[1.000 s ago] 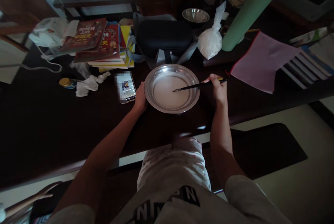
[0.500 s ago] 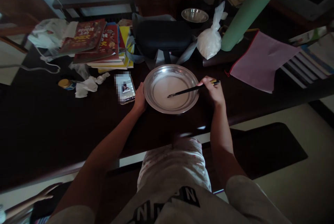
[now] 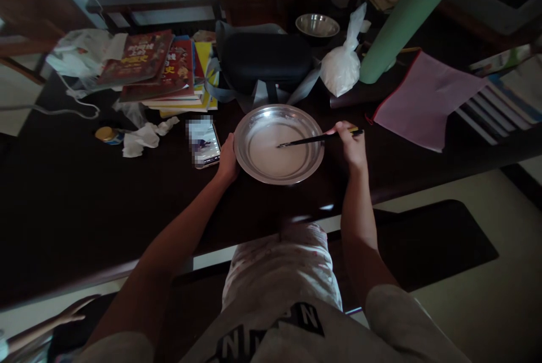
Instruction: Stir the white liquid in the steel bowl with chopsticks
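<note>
A shiny metal bowl (image 3: 279, 177) stands on the dark table in front of me, with a pale, milky mixture (image 3: 271, 157) inside. My left hand (image 3: 228, 158) grips the bowl's left rim. Over its right rim, my right hand (image 3: 352, 145) is closed around dark chopsticks (image 3: 311, 139). Their tips dip into the mixture near the middle of the bowl. Just left of my left hand lies a phone (image 3: 208, 145) with a lit screen.
Behind the bowl sit a black case (image 3: 266, 61), a tied bag of white powder (image 3: 340, 72) and another metal bowl (image 3: 317, 25). A green bottle (image 3: 406, 27) and a pink pouch (image 3: 427, 97) are at right; books (image 3: 144, 64), tissues (image 3: 144, 138) and a small jar (image 3: 109, 135) at left. Another person's hand (image 3: 76, 312) shows lower left.
My right hand has shifted slightly to the right and the chopstick tips have moved a little up and right in the mixture. The left hand still holds the rim.
</note>
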Tool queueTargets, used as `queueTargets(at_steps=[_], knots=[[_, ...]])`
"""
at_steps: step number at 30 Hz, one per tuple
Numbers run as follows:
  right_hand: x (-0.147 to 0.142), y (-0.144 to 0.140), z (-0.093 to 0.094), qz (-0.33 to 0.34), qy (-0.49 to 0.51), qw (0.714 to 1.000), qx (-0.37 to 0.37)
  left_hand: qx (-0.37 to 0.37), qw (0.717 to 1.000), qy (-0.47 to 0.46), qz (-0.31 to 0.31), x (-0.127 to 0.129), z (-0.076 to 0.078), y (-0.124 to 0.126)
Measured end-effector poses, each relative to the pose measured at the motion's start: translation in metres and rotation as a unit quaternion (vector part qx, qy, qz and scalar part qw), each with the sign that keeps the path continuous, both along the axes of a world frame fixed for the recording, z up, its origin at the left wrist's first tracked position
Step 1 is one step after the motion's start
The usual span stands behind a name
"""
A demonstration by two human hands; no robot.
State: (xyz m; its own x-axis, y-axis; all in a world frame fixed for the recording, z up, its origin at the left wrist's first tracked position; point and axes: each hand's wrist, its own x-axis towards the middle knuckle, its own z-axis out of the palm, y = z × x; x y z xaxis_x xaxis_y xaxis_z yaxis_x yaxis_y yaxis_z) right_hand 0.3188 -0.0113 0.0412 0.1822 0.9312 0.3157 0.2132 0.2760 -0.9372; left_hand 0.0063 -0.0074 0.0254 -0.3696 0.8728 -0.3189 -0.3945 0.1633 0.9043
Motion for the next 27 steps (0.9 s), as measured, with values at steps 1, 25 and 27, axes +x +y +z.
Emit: queueTargets(at_steps=[1,25,27], knots=[[0.0010,-0.0001,-0.0006,-0.014,0.008,1.000,0.002,-0.001,1.000,-0.002,0.000,-0.0006,-0.0014,0.0003],[0.0024,0.0008,-0.0037,0.038,-0.002,0.999,-0.004,0.013,0.999,0.036,-0.007,-0.0013,-0.0040,-0.0007],[0.0004,0.0010,-0.0032,0.069,-0.008,0.998,-0.005,0.013,0.999,0.033,-0.005,-0.0016,-0.0053,-0.0003]])
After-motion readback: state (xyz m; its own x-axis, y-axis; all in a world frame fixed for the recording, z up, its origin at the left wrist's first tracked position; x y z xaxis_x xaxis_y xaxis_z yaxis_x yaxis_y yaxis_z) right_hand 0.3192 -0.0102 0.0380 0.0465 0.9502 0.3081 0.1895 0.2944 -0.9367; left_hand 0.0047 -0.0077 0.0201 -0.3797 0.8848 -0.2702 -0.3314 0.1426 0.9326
